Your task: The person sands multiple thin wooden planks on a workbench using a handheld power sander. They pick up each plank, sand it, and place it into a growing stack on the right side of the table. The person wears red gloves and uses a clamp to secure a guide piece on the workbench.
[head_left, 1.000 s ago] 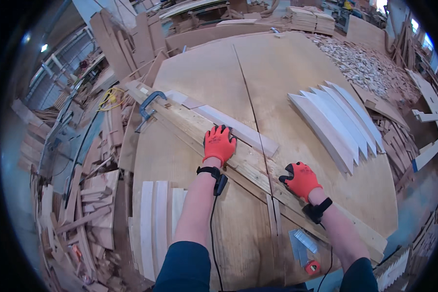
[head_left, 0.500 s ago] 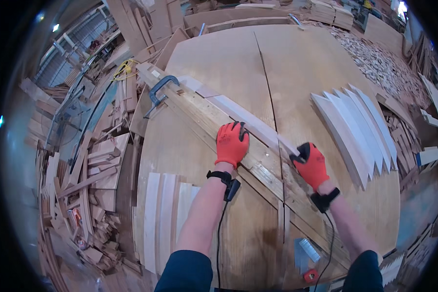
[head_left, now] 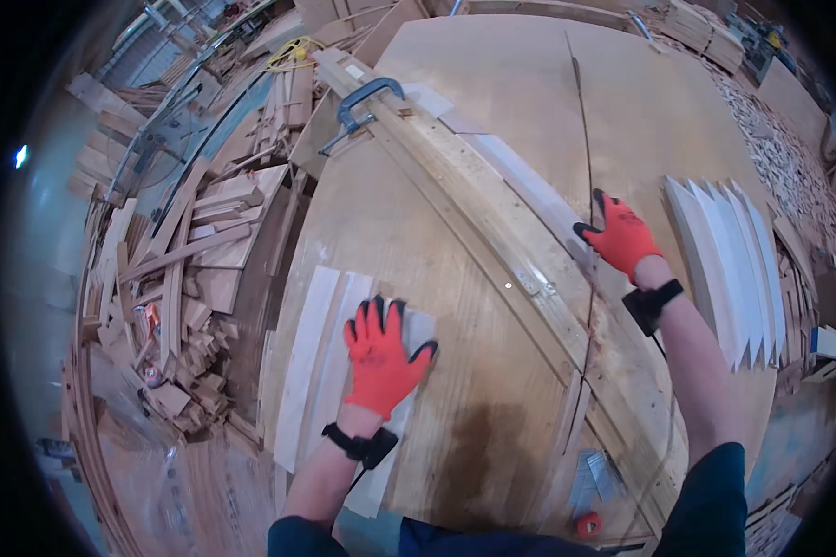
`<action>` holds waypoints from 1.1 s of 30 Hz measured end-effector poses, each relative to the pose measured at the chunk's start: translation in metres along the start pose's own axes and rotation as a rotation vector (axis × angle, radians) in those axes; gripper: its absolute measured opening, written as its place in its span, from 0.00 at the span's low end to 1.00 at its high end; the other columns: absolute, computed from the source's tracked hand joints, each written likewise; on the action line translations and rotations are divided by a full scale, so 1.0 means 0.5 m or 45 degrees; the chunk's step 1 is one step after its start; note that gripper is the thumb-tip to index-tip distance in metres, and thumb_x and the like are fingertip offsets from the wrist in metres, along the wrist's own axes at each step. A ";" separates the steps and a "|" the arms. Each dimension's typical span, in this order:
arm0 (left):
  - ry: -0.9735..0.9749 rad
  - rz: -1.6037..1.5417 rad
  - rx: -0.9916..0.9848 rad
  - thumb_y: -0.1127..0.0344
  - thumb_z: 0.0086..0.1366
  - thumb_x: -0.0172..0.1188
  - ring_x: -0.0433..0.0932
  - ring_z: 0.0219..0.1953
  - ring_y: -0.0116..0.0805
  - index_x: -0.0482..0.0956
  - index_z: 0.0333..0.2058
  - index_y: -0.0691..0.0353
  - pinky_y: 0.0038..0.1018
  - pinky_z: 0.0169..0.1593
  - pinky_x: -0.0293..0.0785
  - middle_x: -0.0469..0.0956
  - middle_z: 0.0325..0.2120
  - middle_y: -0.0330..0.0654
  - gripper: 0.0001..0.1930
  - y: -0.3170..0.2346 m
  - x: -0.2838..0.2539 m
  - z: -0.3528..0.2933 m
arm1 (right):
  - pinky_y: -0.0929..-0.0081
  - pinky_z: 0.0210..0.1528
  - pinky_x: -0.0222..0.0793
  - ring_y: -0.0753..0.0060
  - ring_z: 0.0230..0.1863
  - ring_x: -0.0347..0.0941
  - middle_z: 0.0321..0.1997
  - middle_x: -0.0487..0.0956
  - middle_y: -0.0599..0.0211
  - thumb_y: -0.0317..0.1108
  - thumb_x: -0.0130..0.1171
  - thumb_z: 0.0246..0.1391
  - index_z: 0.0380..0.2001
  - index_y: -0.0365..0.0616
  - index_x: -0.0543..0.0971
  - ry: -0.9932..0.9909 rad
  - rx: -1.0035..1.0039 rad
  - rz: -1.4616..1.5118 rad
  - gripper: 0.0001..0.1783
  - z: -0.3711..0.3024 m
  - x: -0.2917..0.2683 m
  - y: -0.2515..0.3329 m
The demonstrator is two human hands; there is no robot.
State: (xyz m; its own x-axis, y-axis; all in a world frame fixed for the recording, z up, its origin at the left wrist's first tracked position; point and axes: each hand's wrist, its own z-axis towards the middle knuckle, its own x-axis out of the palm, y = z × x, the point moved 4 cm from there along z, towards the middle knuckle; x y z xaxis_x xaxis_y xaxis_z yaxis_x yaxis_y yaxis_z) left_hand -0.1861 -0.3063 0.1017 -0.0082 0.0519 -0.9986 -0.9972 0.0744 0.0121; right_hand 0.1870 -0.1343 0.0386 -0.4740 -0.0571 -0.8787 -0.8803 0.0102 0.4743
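Note:
My left hand (head_left: 381, 362), in a red glove with black fingertips, spreads its fingers over a row of pale wooden strips (head_left: 308, 357) at the left of the table. My right hand (head_left: 627, 239), gloved alike, is open at the near end of a pale strip (head_left: 529, 186). Its thumb reaches the strip, and the other fingers stand apart from it. The strip lies along the far side of a long wooden fence (head_left: 474, 204) running diagonally over the tabletop (head_left: 492, 70). A blue C-clamp (head_left: 353, 107) grips the fence near its far end.
Pale strips with pointed ends (head_left: 729, 269) lie stacked at the right. A red tape measure (head_left: 588, 524) and a clear plastic piece (head_left: 599, 473) sit near the front edge. Wood offcuts (head_left: 204, 278) heap up at the left; a yellow cord (head_left: 293, 54) lies beyond them.
My left hand has left the fence and moved left and nearer, onto the pale strips, fingers spreading. My right hand stays by the strip's near end, its fingers opening. The head view has shifted.

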 end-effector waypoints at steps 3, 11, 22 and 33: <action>0.171 0.103 -0.242 0.42 0.52 0.71 0.54 0.69 0.65 0.62 0.66 0.64 0.62 0.68 0.45 0.58 0.67 0.64 0.50 0.064 0.015 -0.123 | 0.54 0.61 0.70 0.46 0.62 0.71 0.60 0.73 0.46 0.48 0.65 0.55 0.67 0.44 0.64 0.099 -0.080 -0.092 0.40 0.022 0.065 0.067; 0.128 -0.061 -0.306 0.37 0.48 0.72 0.49 0.72 0.67 0.61 0.67 0.63 0.62 0.71 0.38 0.53 0.69 0.65 0.54 0.087 0.026 -0.211 | 0.56 0.63 0.68 0.48 0.65 0.68 0.62 0.72 0.45 0.50 0.63 0.55 0.66 0.40 0.64 0.087 -0.060 -0.164 0.41 0.064 0.099 0.015; 0.197 0.015 -0.239 0.42 0.50 0.71 0.55 0.67 0.74 0.69 0.59 0.71 0.61 0.70 0.47 0.61 0.63 0.72 0.46 0.056 0.004 -0.203 | 0.54 0.54 0.75 0.48 0.54 0.78 0.52 0.79 0.47 0.51 0.67 0.50 0.57 0.37 0.70 0.245 -0.024 -0.461 0.38 0.007 0.033 0.017; 0.088 -0.046 0.057 0.62 0.60 0.58 0.71 0.56 0.68 0.74 0.51 0.76 0.53 0.61 0.66 0.76 0.48 0.67 0.25 0.086 0.014 -0.227 | 0.53 0.53 0.73 0.47 0.54 0.73 0.50 0.75 0.49 0.45 0.63 0.53 0.58 0.48 0.75 -0.232 -0.152 -0.299 0.30 -0.153 -0.068 -0.112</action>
State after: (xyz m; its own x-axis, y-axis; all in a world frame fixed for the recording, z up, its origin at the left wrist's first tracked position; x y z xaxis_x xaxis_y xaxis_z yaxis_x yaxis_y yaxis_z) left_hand -0.2375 -0.4156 0.0895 0.0214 -0.0208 -0.9996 -0.9925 0.1196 -0.0237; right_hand 0.2538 -0.2093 0.0461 -0.2628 0.1358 -0.9553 -0.9629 -0.0997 0.2507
